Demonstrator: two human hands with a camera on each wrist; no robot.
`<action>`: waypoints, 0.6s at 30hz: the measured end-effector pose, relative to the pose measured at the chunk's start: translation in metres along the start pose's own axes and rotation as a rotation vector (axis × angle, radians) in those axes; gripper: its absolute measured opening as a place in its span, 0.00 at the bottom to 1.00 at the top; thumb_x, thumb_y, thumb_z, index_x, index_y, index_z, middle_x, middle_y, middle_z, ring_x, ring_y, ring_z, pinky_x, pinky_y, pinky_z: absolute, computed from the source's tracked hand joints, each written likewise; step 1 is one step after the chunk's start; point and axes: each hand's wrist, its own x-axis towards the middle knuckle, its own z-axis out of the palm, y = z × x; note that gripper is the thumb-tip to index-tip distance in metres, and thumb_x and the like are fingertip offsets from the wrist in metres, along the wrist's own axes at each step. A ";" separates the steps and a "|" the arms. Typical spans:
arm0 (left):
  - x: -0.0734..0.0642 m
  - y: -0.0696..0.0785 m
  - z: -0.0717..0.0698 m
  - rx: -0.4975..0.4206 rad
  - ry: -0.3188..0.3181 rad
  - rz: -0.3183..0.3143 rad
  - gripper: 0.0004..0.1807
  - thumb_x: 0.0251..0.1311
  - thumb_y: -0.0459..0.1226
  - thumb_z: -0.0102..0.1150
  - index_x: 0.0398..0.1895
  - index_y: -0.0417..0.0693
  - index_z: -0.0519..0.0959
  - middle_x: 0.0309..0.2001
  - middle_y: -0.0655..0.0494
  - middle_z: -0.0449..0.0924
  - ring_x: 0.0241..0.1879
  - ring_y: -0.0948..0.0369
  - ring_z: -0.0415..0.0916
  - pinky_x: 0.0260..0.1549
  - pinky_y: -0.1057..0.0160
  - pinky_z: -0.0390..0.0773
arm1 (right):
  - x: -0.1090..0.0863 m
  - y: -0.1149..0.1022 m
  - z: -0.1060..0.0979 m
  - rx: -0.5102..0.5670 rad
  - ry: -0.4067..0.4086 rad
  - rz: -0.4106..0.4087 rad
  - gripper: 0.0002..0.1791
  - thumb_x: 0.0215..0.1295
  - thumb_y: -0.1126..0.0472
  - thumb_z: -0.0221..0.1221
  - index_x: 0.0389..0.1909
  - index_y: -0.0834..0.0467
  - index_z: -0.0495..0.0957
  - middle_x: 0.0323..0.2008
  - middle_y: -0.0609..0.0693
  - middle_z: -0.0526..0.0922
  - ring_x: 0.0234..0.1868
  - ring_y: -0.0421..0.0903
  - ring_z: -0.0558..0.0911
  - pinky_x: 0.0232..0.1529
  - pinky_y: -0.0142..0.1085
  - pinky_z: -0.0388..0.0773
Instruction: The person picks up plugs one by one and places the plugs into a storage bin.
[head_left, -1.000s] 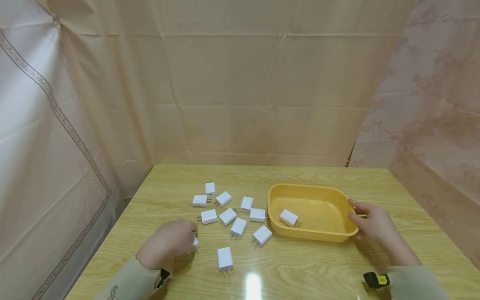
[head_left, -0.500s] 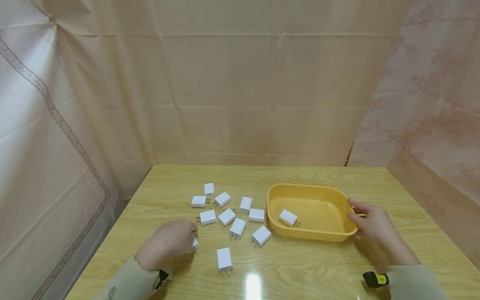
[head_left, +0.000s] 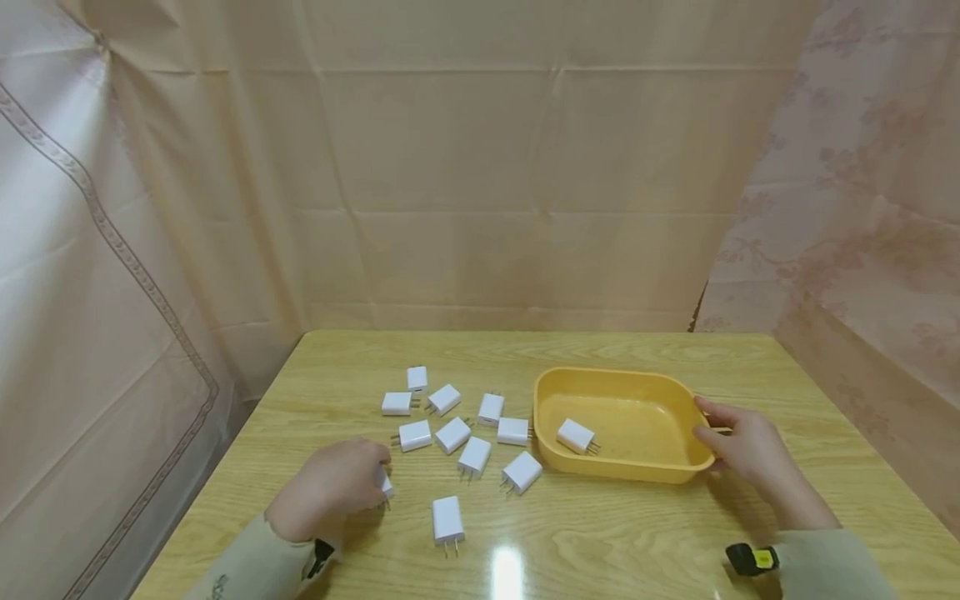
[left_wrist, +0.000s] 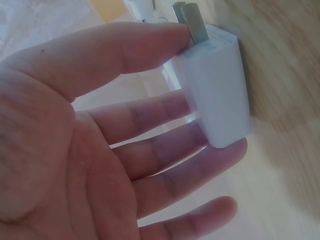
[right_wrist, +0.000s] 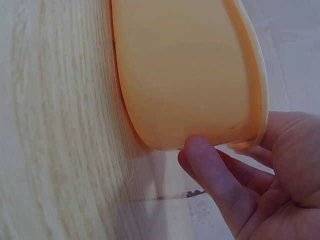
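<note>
My left hand is low over the left part of the table, with a white charger plug between thumb and fingers. In the left wrist view the thumb tip lies beside its two metal prongs, and the fingers reach behind and under its body. Most of that plug is covered by the hand in the head view. My right hand grips the right end of a yellow plastic tub, thumb against the outer wall and fingers at the rim. One white charger plug lies inside the tub, towards its left.
Several more white charger plugs lie scattered between my left hand and the tub, prongs pointing various ways. The nearest plug lies towards the front, and another plug sits right at the tub's left wall. Cloth curtains surround the wooden table.
</note>
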 end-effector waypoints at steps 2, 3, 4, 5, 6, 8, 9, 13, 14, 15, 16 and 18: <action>0.000 -0.001 0.000 0.002 0.001 0.003 0.12 0.52 0.39 0.74 0.39 0.47 0.86 0.36 0.58 0.82 0.30 0.60 0.72 0.33 0.53 0.77 | 0.000 0.001 0.001 0.006 0.003 -0.006 0.33 0.73 0.63 0.59 0.74 0.70 0.60 0.57 0.78 0.73 0.39 0.52 0.84 0.29 0.39 0.85; 0.000 -0.001 -0.001 0.004 0.001 0.002 0.13 0.52 0.39 0.75 0.40 0.47 0.86 0.37 0.57 0.83 0.31 0.60 0.72 0.34 0.52 0.78 | -0.001 0.001 0.001 0.010 0.005 -0.010 0.33 0.73 0.63 0.59 0.74 0.70 0.60 0.57 0.78 0.74 0.39 0.53 0.85 0.29 0.39 0.85; 0.000 -0.001 -0.001 0.008 0.002 0.002 0.14 0.52 0.40 0.75 0.41 0.47 0.86 0.39 0.56 0.83 0.32 0.60 0.73 0.36 0.51 0.79 | -0.001 0.002 0.001 0.014 0.007 -0.014 0.33 0.73 0.63 0.59 0.74 0.70 0.61 0.57 0.78 0.74 0.39 0.53 0.85 0.29 0.39 0.85; 0.000 -0.001 -0.002 0.011 0.002 0.002 0.15 0.52 0.40 0.75 0.42 0.46 0.86 0.40 0.55 0.84 0.32 0.60 0.73 0.37 0.51 0.79 | -0.001 0.002 0.001 0.015 0.008 -0.017 0.33 0.73 0.63 0.59 0.74 0.70 0.61 0.57 0.78 0.74 0.39 0.53 0.85 0.29 0.39 0.85; -0.001 -0.002 -0.002 0.015 0.005 0.003 0.15 0.52 0.40 0.75 0.42 0.46 0.86 0.40 0.55 0.84 0.33 0.60 0.73 0.38 0.51 0.79 | -0.001 0.003 0.001 0.016 0.006 -0.017 0.33 0.73 0.63 0.59 0.74 0.70 0.61 0.57 0.78 0.74 0.40 0.53 0.85 0.29 0.39 0.85; -0.001 -0.003 -0.003 0.015 0.010 0.009 0.15 0.52 0.40 0.75 0.42 0.46 0.86 0.38 0.55 0.83 0.32 0.60 0.73 0.36 0.51 0.79 | -0.001 0.003 0.001 0.014 0.003 -0.014 0.33 0.73 0.63 0.58 0.74 0.70 0.60 0.57 0.78 0.74 0.40 0.53 0.85 0.29 0.39 0.85; -0.001 -0.003 -0.003 0.012 0.013 0.011 0.14 0.52 0.40 0.74 0.40 0.46 0.86 0.37 0.56 0.83 0.31 0.60 0.72 0.34 0.52 0.78 | -0.001 0.003 0.001 0.014 0.002 -0.011 0.33 0.73 0.63 0.58 0.74 0.70 0.60 0.57 0.78 0.74 0.40 0.53 0.85 0.30 0.39 0.85; -0.002 -0.005 -0.005 0.005 0.019 0.020 0.11 0.51 0.38 0.73 0.38 0.46 0.85 0.34 0.58 0.81 0.28 0.60 0.71 0.31 0.53 0.76 | -0.001 0.001 0.001 0.007 0.001 -0.002 0.33 0.73 0.62 0.58 0.74 0.70 0.60 0.58 0.78 0.73 0.42 0.54 0.85 0.30 0.38 0.85; -0.002 -0.005 -0.005 0.007 0.018 0.019 0.12 0.51 0.38 0.72 0.39 0.46 0.85 0.35 0.57 0.82 0.29 0.60 0.71 0.31 0.53 0.76 | -0.001 0.000 0.001 0.004 0.000 -0.001 0.34 0.73 0.62 0.58 0.74 0.70 0.60 0.58 0.78 0.73 0.42 0.54 0.85 0.30 0.38 0.85; -0.003 -0.005 -0.006 0.010 0.017 0.018 0.12 0.51 0.38 0.72 0.40 0.46 0.86 0.36 0.57 0.83 0.29 0.60 0.72 0.32 0.52 0.77 | -0.001 0.000 0.001 0.003 0.000 0.001 0.34 0.73 0.62 0.58 0.74 0.70 0.60 0.58 0.78 0.73 0.42 0.54 0.84 0.30 0.38 0.85; -0.003 -0.006 -0.007 0.012 0.016 0.017 0.14 0.51 0.38 0.72 0.42 0.45 0.86 0.38 0.56 0.83 0.30 0.60 0.72 0.33 0.52 0.78 | -0.001 -0.001 0.001 -0.001 -0.001 0.002 0.34 0.73 0.62 0.58 0.74 0.70 0.60 0.58 0.78 0.72 0.42 0.54 0.84 0.30 0.38 0.85; -0.003 -0.005 -0.009 0.020 0.018 0.011 0.16 0.51 0.38 0.72 0.44 0.45 0.86 0.41 0.54 0.84 0.32 0.60 0.73 0.36 0.51 0.79 | -0.001 -0.001 0.000 -0.007 -0.003 0.005 0.34 0.74 0.62 0.58 0.74 0.70 0.59 0.59 0.78 0.72 0.41 0.54 0.84 0.31 0.38 0.85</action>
